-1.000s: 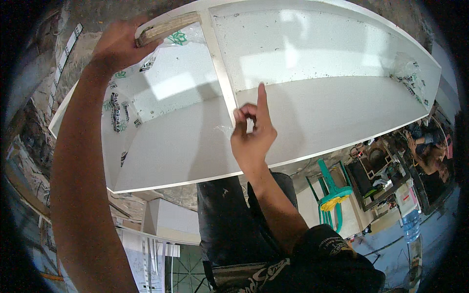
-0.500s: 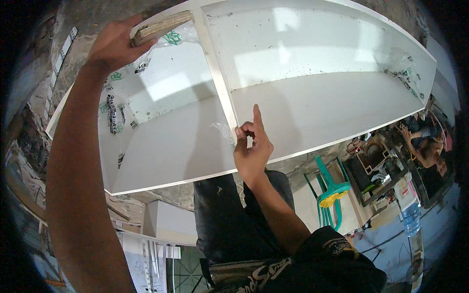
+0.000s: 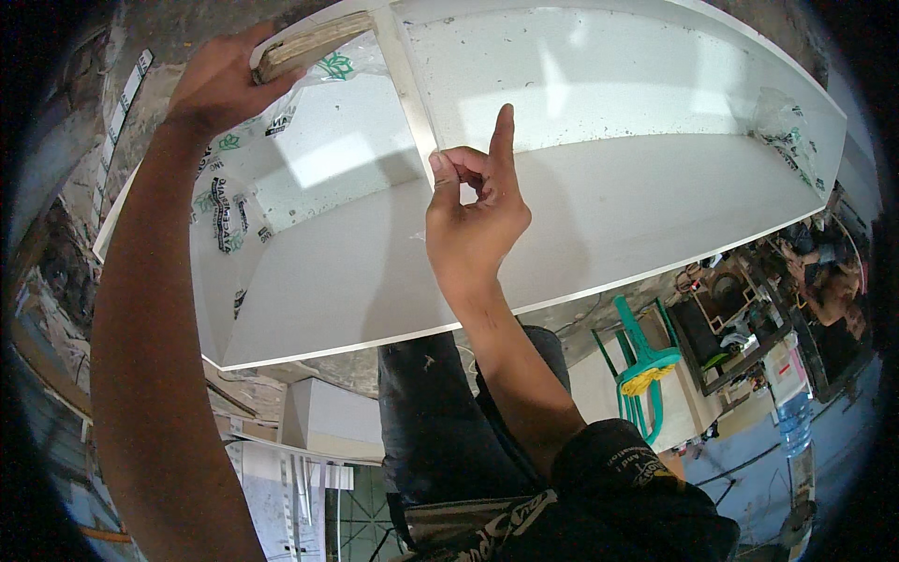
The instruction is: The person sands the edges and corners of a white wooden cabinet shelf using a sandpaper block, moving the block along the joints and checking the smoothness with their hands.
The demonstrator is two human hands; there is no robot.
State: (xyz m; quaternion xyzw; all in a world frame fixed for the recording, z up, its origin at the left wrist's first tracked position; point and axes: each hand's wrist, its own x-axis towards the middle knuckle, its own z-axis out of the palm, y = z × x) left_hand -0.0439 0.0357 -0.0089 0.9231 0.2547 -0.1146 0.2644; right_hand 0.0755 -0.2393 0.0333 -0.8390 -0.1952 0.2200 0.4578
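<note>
A long white cabinet box (image 3: 599, 211) lies open in front of me, split by an upright white divider (image 3: 405, 89). At the upper left, my left hand (image 3: 220, 82) is closed around one end of a worn wooden block (image 3: 316, 44) at the box's far edge. My right hand (image 3: 479, 201) is over the middle of the box, at the divider's front edge. Its thumb and a bent finger pinch together there, while another finger points straight up. What the pinch holds, if anything beyond the edge, I cannot make out. Printed clear plastic film (image 3: 225, 211) clings to the left compartment's inner side.
More clear film (image 3: 785, 136) sits in the box's right end. Below right stand a green plastic chair or stool (image 3: 641, 361) with yellow bristles or cloth on it, and a water bottle (image 3: 794, 421). Another person (image 3: 829, 281) is at the far right. A white panel (image 3: 337, 417) lies lower left.
My right hand has slid up along the divider's edge, away from my body, still pinched. My left hand keeps its place on the wooden block. The view has shifted slightly.
</note>
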